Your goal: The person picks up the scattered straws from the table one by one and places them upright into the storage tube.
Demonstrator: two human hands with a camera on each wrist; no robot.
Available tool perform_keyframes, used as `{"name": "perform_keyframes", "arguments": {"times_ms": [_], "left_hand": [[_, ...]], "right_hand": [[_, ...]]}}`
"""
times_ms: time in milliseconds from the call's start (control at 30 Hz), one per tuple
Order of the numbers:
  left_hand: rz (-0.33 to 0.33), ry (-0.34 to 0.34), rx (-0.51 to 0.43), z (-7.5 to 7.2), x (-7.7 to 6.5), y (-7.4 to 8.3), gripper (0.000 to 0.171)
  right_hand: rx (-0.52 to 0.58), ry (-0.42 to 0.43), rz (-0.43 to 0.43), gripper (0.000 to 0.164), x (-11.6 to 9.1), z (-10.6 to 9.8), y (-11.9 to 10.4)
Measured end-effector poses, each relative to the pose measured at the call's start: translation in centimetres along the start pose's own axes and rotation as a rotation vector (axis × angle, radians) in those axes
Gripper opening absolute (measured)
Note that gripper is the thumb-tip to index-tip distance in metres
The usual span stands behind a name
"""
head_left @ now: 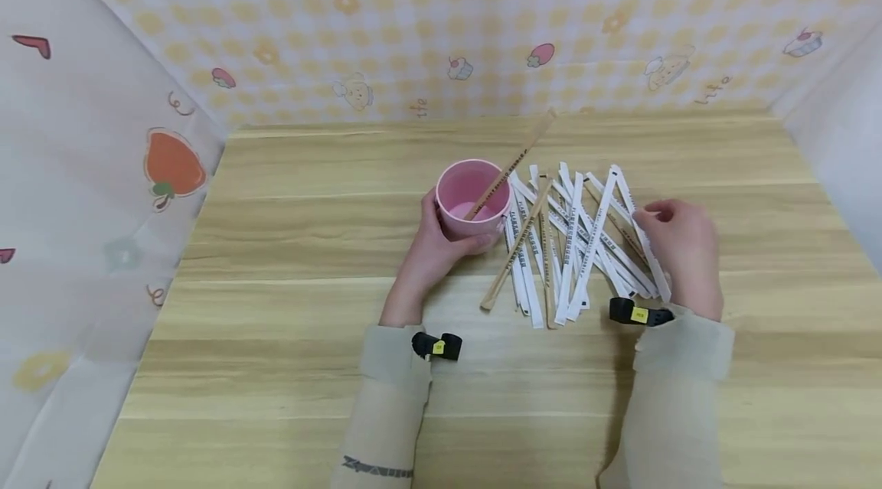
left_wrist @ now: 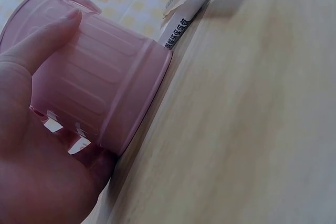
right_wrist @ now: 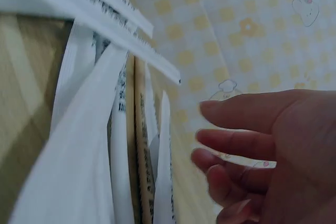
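My left hand (head_left: 434,259) grips a small pink bucket (head_left: 463,229), the thumb along its near side. One brown paper-wrapped straw (head_left: 513,165) leans inside the bucket and sticks out past the rim to the upper right. In the left wrist view the bucket (left_wrist: 89,72) has ribbed walls and a base close to the tabletop. My right hand (head_left: 685,252) is at the right edge of a pile of wrapped straws. In the right wrist view this hand (right_wrist: 299,145) has relaxed, slightly bent fingers with nothing between them, beside the white straws (right_wrist: 68,140).
The pile mixes white-wrapped straws (head_left: 591,248) with several brown ones; one brown straw (head_left: 518,244) lies slanted on top. Its left side borders the bucket. The wood-grain table (head_left: 276,244) backs onto a yellow checked wall cloth (head_left: 482,22).
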State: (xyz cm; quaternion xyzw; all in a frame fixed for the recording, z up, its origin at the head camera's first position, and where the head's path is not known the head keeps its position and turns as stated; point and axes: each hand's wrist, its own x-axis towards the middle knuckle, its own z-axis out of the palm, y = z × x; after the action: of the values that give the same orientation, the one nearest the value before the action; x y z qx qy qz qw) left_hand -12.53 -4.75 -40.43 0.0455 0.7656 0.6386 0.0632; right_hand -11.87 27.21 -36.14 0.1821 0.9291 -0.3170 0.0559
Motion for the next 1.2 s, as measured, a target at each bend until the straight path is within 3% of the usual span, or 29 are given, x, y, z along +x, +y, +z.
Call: {"name": "perform_keyframes", "arguments": {"times_ms": [200, 400, 533, 700, 900, 1067, 1200], "left_hand": [[0.002, -0.005, -0.012, 0.3, 0.1, -0.2, 0.101], [-0.002, -0.004, -0.017, 0.3, 0.1, -0.2, 0.101], [-0.017, -0.01, -0.025, 0.1, -0.2, 0.9, 0.101], [-0.022, -0.025, -0.02, 0.0, -1.0, 2.5, 0.098], [-0.035, -0.029, -0.025, 0.0, -1.2, 2.6, 0.098], [-0.031, -0.026, -0.025, -0.1, -1.1, 2.5, 0.098], [-0.028, -0.028, -0.033, -0.1, -1.1, 2.6, 0.098]], "right_hand": [[-0.05, -0.109, 0.034, 0.054, 0.0, 0.0, 1.5], [-0.049, -0.11, 0.022, 0.045, 0.2, 0.2, 2.1], [-0.048, -0.106, 0.022, 0.042, 0.3, 0.3, 2.4], [-0.054, -0.118, 0.045, 0.044, 0.2, 0.1, 2.7], [-0.027, -0.127, 0.078, 0.05, 0.3, 0.0, 2.5], [0.017, -0.069, 0.074, 0.053, 0.4, -0.5, 1.7], [0.048, 0.057, 0.025, 0.055, 0.3, -1.4, 0.6]]}}
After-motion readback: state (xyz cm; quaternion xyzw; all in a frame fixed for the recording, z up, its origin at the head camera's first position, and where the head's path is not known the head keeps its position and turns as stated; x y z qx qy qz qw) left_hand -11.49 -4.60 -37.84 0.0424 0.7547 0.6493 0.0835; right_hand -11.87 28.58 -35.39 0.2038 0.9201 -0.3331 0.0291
